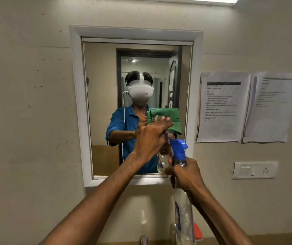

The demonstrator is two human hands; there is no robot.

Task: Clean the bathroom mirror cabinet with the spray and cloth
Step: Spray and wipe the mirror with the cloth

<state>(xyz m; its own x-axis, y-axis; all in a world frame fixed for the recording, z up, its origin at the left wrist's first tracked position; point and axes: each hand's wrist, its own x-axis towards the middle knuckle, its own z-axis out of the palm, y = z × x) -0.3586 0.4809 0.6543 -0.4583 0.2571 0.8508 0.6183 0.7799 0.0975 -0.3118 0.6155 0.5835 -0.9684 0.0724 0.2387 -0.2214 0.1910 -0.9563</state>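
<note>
A beige bathroom wall point(26, 103) fills the left side, marked with small dark specks. Set into it at the centre is the mirror cabinet point(136, 33), a tall mirror in a white frame. The glass reflects a person in a blue shirt wearing a white headset, standing in front of a doorway.

Two bare forearms reach up from the bottom edge towards the mirror. The left hand point(150, 138) is raised against the lower right part of the glass, fingers extended and pressing a folded green cloth point(166, 114) flat on the mirror; the cloth shows above and to the right of the fingers, doubled by its reflection.

Just to the right and lower, the right hand point(186, 174) is closed around the neck of a clear spray bottle point(182, 209). The bottle stands upright in front of the mirror's lower right corner, its blue trigger head point(178, 149) above the hand, nozzle pointing towards the glass. Its clear body hangs below the hand down to the bottom edge, next to a small orange-red object point(198, 230) that is too blurred to identify.

Further right, two printed paper sheets point(225, 106) are stuck to the wall side by side, their text too small to read. Below them sits a white switch and socket plate point(255, 170).
</note>
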